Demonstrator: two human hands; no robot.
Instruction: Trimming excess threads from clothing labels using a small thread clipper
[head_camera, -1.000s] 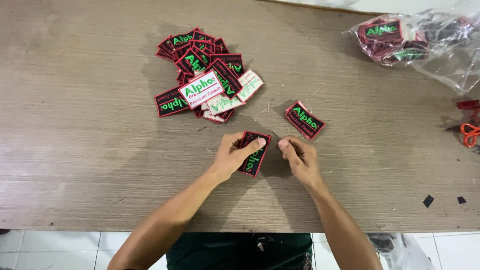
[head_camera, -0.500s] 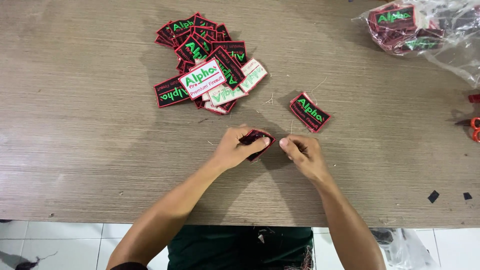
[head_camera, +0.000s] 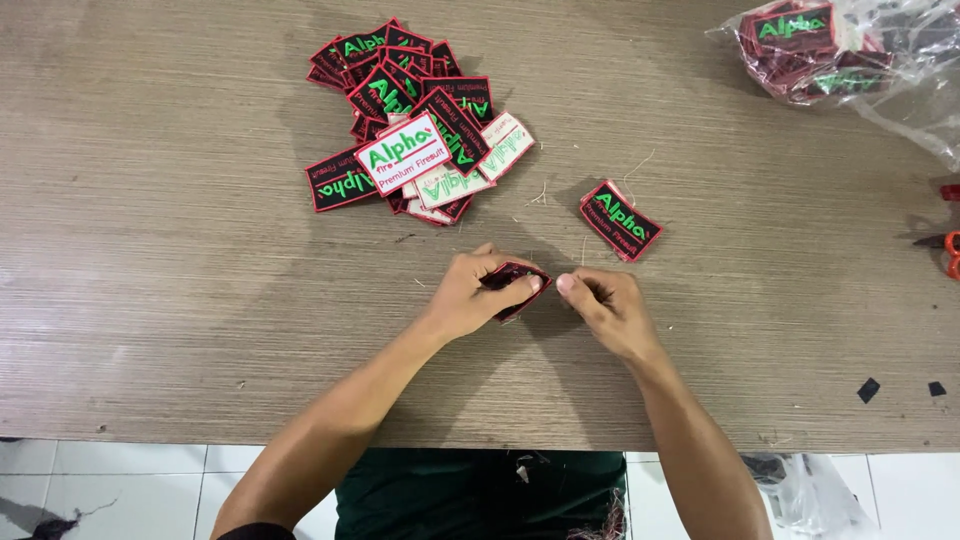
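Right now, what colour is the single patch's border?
Red, around a black patch with green lettering; the head view shows it.

You sat in what looked like a small garment or embroidery workshop. A heap of embroidered patches (head_camera: 415, 130) lay far on the wood-grain worktop (head_camera: 150, 250), a clear plastic bag of more patches (head_camera: 840, 50) sat far right, loose thread ends (head_camera: 640, 170) were scattered about, and orange-handled scissors (head_camera: 945, 245) lay at the right edge.

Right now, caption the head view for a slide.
Both hands, left hand and right hand, pinch a black patch beside a patch pile.
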